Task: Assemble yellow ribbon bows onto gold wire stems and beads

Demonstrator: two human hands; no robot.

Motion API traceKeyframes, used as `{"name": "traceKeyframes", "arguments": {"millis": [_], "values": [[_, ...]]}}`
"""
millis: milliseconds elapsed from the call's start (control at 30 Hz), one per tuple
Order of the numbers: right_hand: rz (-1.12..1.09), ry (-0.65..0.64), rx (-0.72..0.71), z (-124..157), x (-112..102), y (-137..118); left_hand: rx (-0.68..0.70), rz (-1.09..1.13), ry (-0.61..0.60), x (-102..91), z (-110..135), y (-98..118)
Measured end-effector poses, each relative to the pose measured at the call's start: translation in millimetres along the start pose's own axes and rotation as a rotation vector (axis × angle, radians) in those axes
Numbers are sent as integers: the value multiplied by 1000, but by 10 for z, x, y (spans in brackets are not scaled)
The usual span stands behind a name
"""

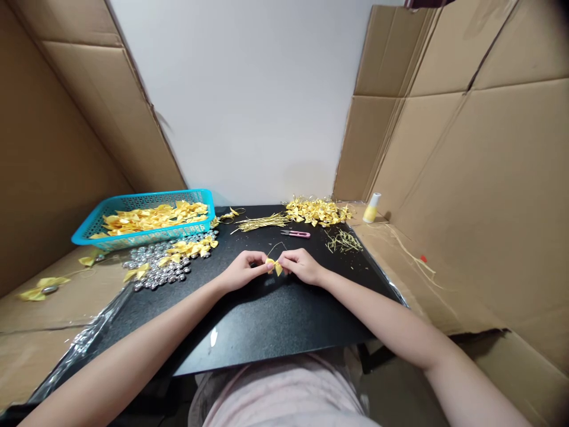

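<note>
Over the middle of the black table, a small yellow ribbon bow (277,268) is pinched between my two hands. My left hand (246,269) grips its left side with thumb and forefinger. On the other side, my right hand (301,266) has its fingers closed at the bow, and a thin cord loops up above it. Beyond the hands lie pink-handled thread snips (296,234) and a bundle of gold cords (262,222). A heap of yellow bows with cord loops (316,210) is behind the snips.
At the left stands a blue basket (146,195) of yellow bows. Silver bell-like beads (162,273) with several bows among them lie before it. Cord scraps (344,241) and a thread spool (372,208) are at the right. Cardboard walls (480,178) rise on both sides.
</note>
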State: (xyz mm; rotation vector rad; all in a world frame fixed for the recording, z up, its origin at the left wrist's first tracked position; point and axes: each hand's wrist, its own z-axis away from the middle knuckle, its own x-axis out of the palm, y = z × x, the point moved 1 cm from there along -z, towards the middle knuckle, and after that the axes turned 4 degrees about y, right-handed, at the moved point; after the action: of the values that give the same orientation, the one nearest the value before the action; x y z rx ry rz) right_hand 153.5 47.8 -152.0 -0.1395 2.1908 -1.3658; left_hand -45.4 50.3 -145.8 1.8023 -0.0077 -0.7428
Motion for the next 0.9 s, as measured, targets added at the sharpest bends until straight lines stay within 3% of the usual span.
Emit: {"name": "traceKeyframes", "arguments": {"millis": [200, 400, 500, 667, 900], "values": [[-21, 61, 25, 3, 44, 38, 39, -27, 41, 16, -4, 6], [-61, 122, 73, -24, 44, 88, -45, 119, 55, 66, -8, -24], [-164, 95, 117, -35, 42, 94, -76, 160, 78, 77, -7, -30], [-122, 56, 67, -13, 60, 49, -80, 187, 106, 38, 2, 24], [-102, -63, 52, 19, 77, -15, -39, 164, 27, -5, 3, 45]]}}
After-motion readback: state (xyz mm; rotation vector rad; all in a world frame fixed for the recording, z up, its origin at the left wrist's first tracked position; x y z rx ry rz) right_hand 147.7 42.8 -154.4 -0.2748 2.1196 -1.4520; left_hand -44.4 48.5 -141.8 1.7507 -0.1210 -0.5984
